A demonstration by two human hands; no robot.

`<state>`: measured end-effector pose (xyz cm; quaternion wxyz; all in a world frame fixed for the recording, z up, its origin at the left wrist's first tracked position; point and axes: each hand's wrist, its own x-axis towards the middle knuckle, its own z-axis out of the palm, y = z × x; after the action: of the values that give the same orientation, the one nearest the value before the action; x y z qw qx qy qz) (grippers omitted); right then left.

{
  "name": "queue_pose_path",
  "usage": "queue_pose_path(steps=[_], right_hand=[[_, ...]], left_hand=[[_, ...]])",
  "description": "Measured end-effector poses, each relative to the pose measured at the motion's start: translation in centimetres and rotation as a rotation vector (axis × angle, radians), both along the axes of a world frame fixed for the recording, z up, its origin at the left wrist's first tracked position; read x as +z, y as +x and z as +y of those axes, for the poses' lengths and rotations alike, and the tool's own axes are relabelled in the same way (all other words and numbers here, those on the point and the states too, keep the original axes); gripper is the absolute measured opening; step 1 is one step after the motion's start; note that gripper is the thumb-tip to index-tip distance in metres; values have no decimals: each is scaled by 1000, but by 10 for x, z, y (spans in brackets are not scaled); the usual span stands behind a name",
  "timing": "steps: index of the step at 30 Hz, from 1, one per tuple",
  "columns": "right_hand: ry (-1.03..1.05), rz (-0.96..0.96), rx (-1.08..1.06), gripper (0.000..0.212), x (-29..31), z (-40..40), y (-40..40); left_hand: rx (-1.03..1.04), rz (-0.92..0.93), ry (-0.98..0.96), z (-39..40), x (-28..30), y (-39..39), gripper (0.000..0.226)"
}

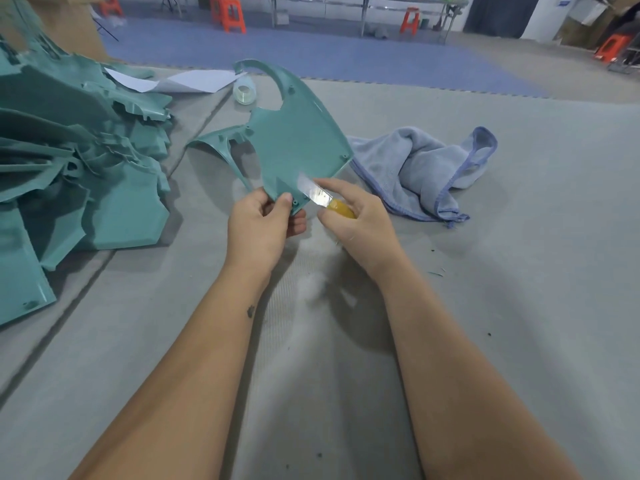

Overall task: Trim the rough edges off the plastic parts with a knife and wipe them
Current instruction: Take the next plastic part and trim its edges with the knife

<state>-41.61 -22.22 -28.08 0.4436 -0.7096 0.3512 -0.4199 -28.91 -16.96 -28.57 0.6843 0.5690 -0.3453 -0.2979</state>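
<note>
Head view of a trimming station on a grey mat (485, 306). The left hand (258, 225) grips the near corner of a teal plastic part (294, 136), thumb curled over the upper face and the other fingers wrapped beneath; the part is lifted off the mat and tilts away from the viewer, its curved hook-like arm pointing toward the far side. The right hand (356, 220) holds a knife (323, 195) by its yellow handle, fingers curled round the handle with the forefinger stretched along the top. The bright blade lies flat against the part's near right edge, just beside the left thumb.

To the left, a heap of similar teal parts (79, 161) lies on the mat, overlapping one another; how many cannot be told. A blue-grey cloth (426, 168) lies crumpled on the mat to the right of the held part, apart from both hands. Beyond the part, a clear roll of tape (245, 91) and loose paper sheets (194, 81) rest on the mat. A few small dark shavings (436, 271) are scattered on the mat near the right forearm. Orange stools (230, 12) and a long table (363, 1) stand in the background on a blue floor.
</note>
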Motion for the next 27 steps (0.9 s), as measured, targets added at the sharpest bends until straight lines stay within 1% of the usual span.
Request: queue_pose_path(steps=[1, 2, 3, 4, 5, 7, 8, 10, 11, 13, 16, 18, 21, 23, 25, 27], right_hand=[[-1, 20, -11, 32, 1, 0, 0], [41, 7, 0, 23, 2, 0, 0], [136, -60, 26, 13, 4, 0, 1], [263, -175, 54, 5, 6, 0, 1], [380, -320, 75, 4, 9, -1, 0], [502, -605, 75, 11, 12, -6, -7], [539, -702, 55, 20, 13, -9, -12], [591, -782, -4, 41, 12, -15, -20], [600, -775, -44, 48, 11, -17, -22], [588, -721, -136, 52, 10, -20, -19], [552, -554, -228, 45, 9, -20, -12], [554, -525, -211, 40, 8, -19, -10], [572, -538, -150, 34, 10, -16, -9], [571, -541, -122, 27, 10, -13, -7], [517, -498, -138, 20, 10, -9, -4], [411, -463, -168, 17, 12, -5, -2]], left_hand=[[-8, -3, 3, 0, 0, 0, 22], [-20, -19, 13, 0, 0, -1, 21], [-36, -40, 26, -1, -1, -2, 21], [-50, -61, 36, -1, -1, -4, 21], [-59, -75, 41, -1, 0, -5, 22], [-61, -72, 37, -1, 1, -6, 21], [-57, -60, 32, 0, 2, -5, 20], [-47, -13, 23, 2, 4, -4, 19], [-44, 25, 20, 2, 6, -4, 19], [-43, 144, 17, 3, 9, -3, 20], [-82, 348, 20, 3, 12, 2, 18], [-114, 424, 21, 4, 13, 6, 17], [-132, 500, 6, 4, 14, 8, 19], [-139, 525, 4, 4, 15, 8, 19], [-146, 543, 6, 5, 16, 7, 19], [-159, 547, 5, 6, 17, 6, 18]])
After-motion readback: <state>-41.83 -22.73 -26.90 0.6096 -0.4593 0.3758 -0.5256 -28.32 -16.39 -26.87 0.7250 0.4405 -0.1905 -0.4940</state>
